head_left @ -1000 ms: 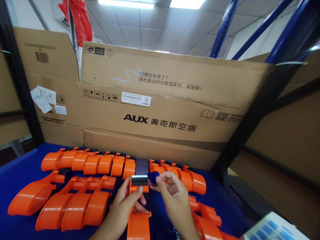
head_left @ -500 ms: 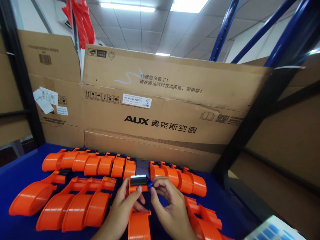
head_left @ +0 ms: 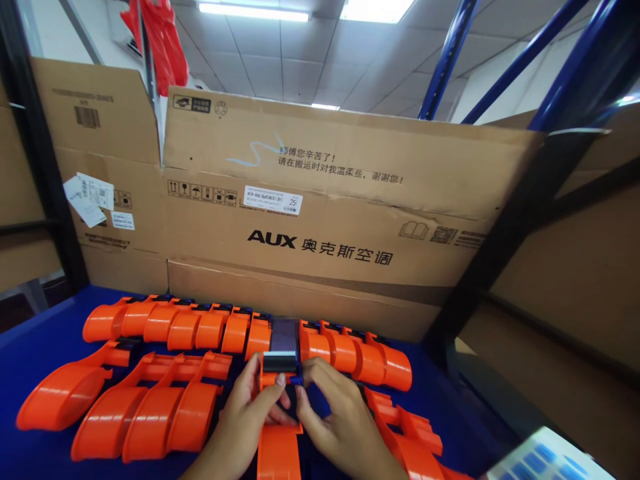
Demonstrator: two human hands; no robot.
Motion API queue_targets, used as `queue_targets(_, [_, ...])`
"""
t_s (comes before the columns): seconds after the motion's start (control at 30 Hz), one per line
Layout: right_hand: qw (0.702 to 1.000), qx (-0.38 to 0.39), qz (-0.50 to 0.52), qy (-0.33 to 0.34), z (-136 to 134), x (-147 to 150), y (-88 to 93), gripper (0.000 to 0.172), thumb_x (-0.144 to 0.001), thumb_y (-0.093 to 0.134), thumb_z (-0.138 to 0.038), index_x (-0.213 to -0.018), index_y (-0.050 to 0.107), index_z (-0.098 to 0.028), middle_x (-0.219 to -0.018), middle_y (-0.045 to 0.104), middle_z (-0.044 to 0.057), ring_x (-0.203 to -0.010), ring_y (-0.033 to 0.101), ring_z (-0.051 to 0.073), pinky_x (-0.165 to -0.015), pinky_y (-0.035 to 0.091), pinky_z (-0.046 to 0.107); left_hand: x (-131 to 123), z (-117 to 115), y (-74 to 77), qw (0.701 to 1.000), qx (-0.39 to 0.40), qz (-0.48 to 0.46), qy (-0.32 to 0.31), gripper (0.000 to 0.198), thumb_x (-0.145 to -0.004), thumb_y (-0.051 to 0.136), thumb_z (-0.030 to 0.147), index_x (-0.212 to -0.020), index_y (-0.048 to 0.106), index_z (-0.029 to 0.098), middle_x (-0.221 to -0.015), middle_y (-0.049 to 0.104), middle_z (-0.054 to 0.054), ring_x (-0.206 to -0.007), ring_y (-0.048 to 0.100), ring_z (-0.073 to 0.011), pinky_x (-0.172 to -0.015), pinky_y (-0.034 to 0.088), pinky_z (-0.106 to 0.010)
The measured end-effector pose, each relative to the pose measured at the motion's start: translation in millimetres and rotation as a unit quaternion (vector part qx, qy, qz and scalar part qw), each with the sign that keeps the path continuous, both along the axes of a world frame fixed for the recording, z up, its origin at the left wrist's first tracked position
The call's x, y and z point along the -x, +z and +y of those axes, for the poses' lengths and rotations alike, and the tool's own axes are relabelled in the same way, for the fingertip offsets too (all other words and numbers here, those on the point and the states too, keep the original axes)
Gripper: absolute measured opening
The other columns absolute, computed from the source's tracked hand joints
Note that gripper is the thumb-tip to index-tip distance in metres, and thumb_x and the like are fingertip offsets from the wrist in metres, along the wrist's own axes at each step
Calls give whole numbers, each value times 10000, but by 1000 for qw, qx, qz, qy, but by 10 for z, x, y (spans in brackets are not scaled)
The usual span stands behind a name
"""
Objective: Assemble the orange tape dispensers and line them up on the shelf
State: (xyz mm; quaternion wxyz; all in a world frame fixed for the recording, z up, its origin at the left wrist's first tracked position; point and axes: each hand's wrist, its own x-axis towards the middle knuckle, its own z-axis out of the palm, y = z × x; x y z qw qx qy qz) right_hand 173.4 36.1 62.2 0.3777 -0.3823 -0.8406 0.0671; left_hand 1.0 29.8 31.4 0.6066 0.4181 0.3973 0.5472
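Note:
An orange tape dispenser point(head_left: 278, 453) stands upright in front of me, a toothed pale blade edge and a dark strip at its top. My left hand point(head_left: 247, 407) is closed around its left side, thumb across the front below the strip. At the dispenser's upper right sits a small dark blue piece point(head_left: 296, 380), partly covered by fingers. My right hand point(head_left: 340, 407) has its thumb and bent fingers closed on that piece against the dispenser's side.
Several orange dispensers point(head_left: 210, 330) line the back of the blue table point(head_left: 30, 360). More orange dispensers point(head_left: 155, 420) lie at the left, and others point(head_left: 400, 433) at the right. A cardboard wall point(head_left: 320, 220) closes the back. A white-and-blue printed item point(head_left: 545, 460) is at the lower right.
My right hand has brought the blue piece left and down, from angled off the dispenser's corner to against its side. The left hand keeps its hold.

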Motion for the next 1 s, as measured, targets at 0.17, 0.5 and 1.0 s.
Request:
queue_targets(0.17, [1000, 9, -6, -2, -18, 9, 60, 145, -970, 482, -178, -841, 518, -233, -830, 593, 41, -780, 570, 201, -693, 439, 303, -13, 21, 25, 1000, -5, -13, 0, 389, -823, 758, 448, -1097, 618, 211, -712, 689, 23, -612, 718, -158, -617, 578, -247])
queue_targets(0.5, [931, 234, 280, 24, -49, 5, 87, 262, -1010, 480, -446, -1204, 571, -294, -1125, 638, 51, -1112, 593, 245, -983, 463, 380, 7, -16, 62, 984, 58, -127, -109, 793, -852, 730, 419, -1512, 353, 196, -744, 795, -75, -555, 768, -250, -501, 510, -252])
queue_targets(1.0, [901, 303, 302, 73, -31, 84, 51, 229, -975, 594, -438, -1131, 561, -274, -985, 619, 12, -920, 581, 194, -803, 494, 296, 11, -135, 230, 978, -4, -131, -165, 536, -786, 832, 271, -1291, 654, 236, -1388, 639, -160, -1061, 734, -343, -848, 596, -415])
